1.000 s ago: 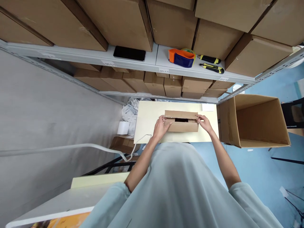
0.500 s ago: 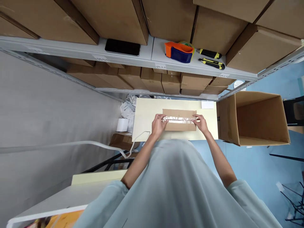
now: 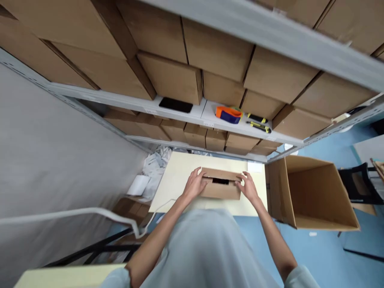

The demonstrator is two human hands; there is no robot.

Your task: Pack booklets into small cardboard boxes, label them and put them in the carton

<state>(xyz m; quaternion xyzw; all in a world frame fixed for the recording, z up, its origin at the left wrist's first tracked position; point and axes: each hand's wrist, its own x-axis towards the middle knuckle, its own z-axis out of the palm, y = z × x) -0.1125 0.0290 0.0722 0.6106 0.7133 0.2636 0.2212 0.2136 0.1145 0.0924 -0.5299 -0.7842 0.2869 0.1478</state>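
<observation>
A small brown cardboard box (image 3: 220,192) lies on the pale yellow tabletop (image 3: 177,172) in front of me. Its top flaps stand slightly apart, and a dark gap shows between them near the middle. My left hand (image 3: 193,186) grips the box's left end, thumb on the near flap and fingers toward the far one. At the opposite end my right hand (image 3: 247,188) holds on in the same way. What lies inside the box cannot be made out.
Shelves full of cardboard boxes rise behind the table. On one shelf lie a black phone (image 3: 175,105), an orange and blue tape dispenser (image 3: 229,115) and two utility knives (image 3: 258,127). A large open carton (image 3: 321,196) stands right; a white cable (image 3: 99,211) hangs left.
The shiny tape strip seen along the box's seam no longer shows; the flaps have parted, leaving a dark gap. Both hands stay at the box ends. My view has tilted upward.
</observation>
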